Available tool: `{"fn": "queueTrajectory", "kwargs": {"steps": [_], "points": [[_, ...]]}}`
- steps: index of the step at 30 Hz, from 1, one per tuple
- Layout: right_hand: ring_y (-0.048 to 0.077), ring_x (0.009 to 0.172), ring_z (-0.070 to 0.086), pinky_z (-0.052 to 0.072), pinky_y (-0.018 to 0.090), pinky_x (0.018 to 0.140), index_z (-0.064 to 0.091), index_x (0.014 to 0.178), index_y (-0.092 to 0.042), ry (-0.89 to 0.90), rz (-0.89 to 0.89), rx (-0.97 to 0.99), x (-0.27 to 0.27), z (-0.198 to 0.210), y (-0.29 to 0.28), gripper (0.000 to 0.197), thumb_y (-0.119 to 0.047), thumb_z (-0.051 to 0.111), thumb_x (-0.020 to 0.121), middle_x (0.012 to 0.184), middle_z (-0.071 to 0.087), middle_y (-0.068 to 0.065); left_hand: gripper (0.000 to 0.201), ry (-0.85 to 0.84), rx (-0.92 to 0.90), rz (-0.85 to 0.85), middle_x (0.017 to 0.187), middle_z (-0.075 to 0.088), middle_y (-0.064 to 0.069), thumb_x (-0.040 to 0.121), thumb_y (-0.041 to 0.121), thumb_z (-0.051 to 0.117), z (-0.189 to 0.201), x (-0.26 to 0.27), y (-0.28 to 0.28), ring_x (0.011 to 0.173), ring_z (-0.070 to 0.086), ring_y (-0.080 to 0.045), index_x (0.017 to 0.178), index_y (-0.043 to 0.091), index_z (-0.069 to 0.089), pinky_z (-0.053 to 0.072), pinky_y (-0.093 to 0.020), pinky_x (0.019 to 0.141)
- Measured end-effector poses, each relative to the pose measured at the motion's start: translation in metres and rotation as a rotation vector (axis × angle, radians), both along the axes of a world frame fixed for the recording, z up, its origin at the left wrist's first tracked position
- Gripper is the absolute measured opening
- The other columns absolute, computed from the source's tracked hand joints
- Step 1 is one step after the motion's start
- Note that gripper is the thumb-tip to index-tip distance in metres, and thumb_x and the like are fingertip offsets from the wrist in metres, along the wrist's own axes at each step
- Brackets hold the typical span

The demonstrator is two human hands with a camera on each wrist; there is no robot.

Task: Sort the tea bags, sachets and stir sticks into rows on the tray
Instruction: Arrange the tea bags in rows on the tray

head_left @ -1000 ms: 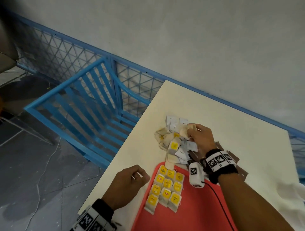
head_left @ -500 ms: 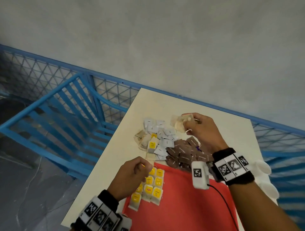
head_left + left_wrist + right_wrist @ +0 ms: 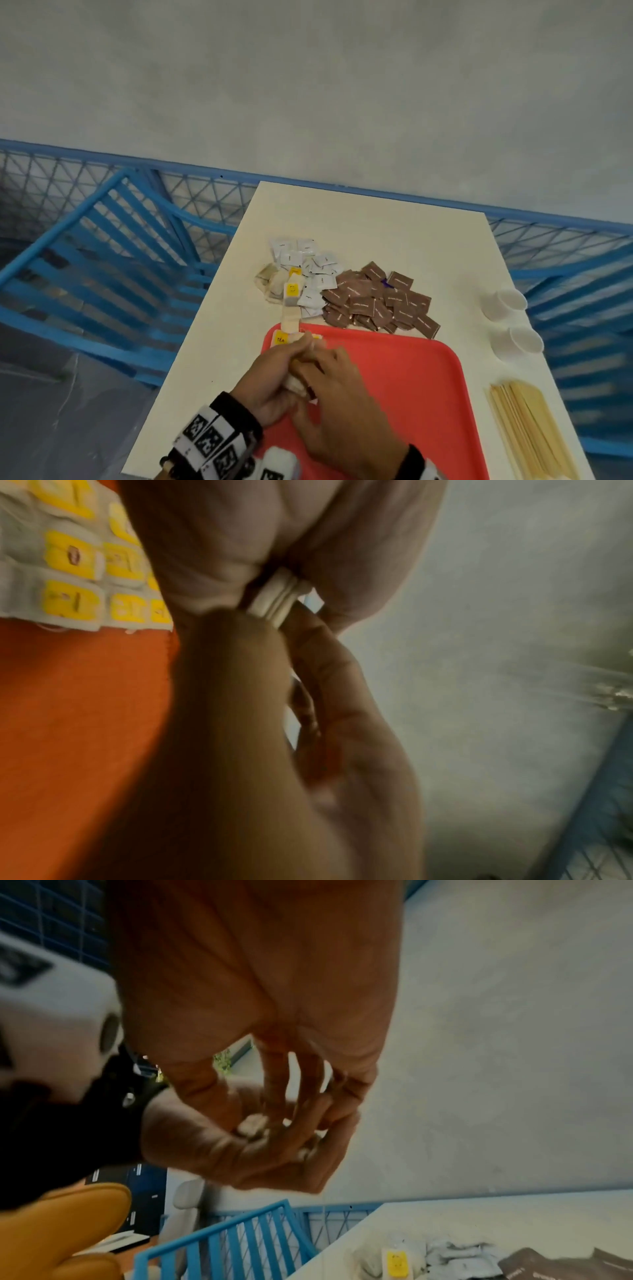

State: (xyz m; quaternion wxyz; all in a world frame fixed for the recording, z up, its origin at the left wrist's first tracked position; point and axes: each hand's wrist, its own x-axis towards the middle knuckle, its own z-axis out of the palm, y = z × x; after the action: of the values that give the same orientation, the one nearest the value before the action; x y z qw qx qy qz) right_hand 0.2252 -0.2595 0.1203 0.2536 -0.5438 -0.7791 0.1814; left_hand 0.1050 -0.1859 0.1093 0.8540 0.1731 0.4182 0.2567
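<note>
My left hand point(image 3: 294, 356) and right hand point(image 3: 320, 375) meet above the left part of the red tray point(image 3: 404, 387). Together they pinch a small stack of tea bags point(image 3: 295, 381). In the left wrist view the left hand point(image 3: 274, 616) squeezes the white stack point(image 3: 276, 595) edge-on, beside rows of yellow-tagged tea bags point(image 3: 73, 561) lying on the tray point(image 3: 68, 723). Seen from the right wrist, the right hand point(image 3: 281, 1119) reaches its fingers down into the left palm. Loose tea bags point(image 3: 279, 284), white sachets point(image 3: 308, 263) and brown sachets point(image 3: 376, 301) lie heaped beyond the tray.
Two white paper cups point(image 3: 507, 301) lie on their sides near the table's right edge. Wooden stir sticks point(image 3: 531, 428) are bundled to the right of the tray. A blue railing point(image 3: 102, 257) runs along the table's left and far sides.
My right hand has lifted tea bags from the pile and brought them back over the tray to meet the left hand. The head view has swung right, revealing cups and sticks.
</note>
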Motion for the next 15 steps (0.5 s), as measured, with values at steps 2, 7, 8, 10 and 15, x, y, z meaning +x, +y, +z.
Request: {"fn": "queueTrajectory", "kwargs": {"steps": [2,7,8,10,15], "points": [[0.010,0.097,0.054,0.047,0.029,0.076,0.060,0.108,-0.032,0.042,-0.011,0.055,0.009,0.005,-0.007,0.032,-0.025,0.058,0.077,0.111,0.063,-0.014,0.026,0.061,0.084,-0.016,0.080,0.063,-0.016,0.086,0.021,0.066,-0.001,-0.005,-0.006,0.060,0.063,-0.020,0.101,0.000,0.064,0.052,-0.027,0.049],[0.000,0.106,0.058,0.042,0.013,0.088,0.060,0.122,-0.036,0.329,-0.192,-0.078,0.048,0.004,0.009,0.056,-0.014,0.052,0.071,0.117,0.063,-0.021,0.017,0.209,0.371,-0.364,0.075,0.064,-0.009,0.094,0.017,0.060,0.023,-0.023,-0.013,0.054,0.058,-0.015,0.099,0.001,0.065,0.043,-0.022,0.040],[0.001,0.121,0.050,0.039,0.018,0.100,0.054,0.132,-0.036,0.253,-0.111,-0.104,0.051,0.003,0.013,0.063,-0.018,0.051,0.072,0.131,0.056,-0.019,0.016,0.229,0.416,-0.423,0.075,0.064,-0.007,0.095,0.017,0.060,0.027,-0.025,-0.014,0.053,0.056,-0.015,0.097,0.003,0.065,0.041,-0.022,0.040],[0.006,0.137,0.038,0.032,0.028,0.113,0.048,0.141,-0.030,0.176,0.090,-0.148,0.048,-0.003,0.020,0.064,-0.020,0.055,0.078,0.146,0.047,-0.012,0.019,0.270,0.484,-0.516,0.068,0.062,-0.003,0.097,0.023,0.059,0.036,-0.027,-0.017,0.050,0.052,-0.014,0.087,0.008,0.063,0.038,-0.021,0.039],[0.007,0.108,0.061,0.045,0.023,0.095,0.067,0.116,-0.012,0.407,0.272,-0.545,0.047,0.003,0.021,0.023,-0.011,0.062,0.093,0.118,0.068,0.001,0.034,0.278,0.567,-0.660,0.067,0.059,-0.003,0.097,0.043,0.058,0.047,-0.041,-0.022,0.045,0.046,-0.012,0.082,0.014,0.067,0.032,-0.019,0.040]]}}
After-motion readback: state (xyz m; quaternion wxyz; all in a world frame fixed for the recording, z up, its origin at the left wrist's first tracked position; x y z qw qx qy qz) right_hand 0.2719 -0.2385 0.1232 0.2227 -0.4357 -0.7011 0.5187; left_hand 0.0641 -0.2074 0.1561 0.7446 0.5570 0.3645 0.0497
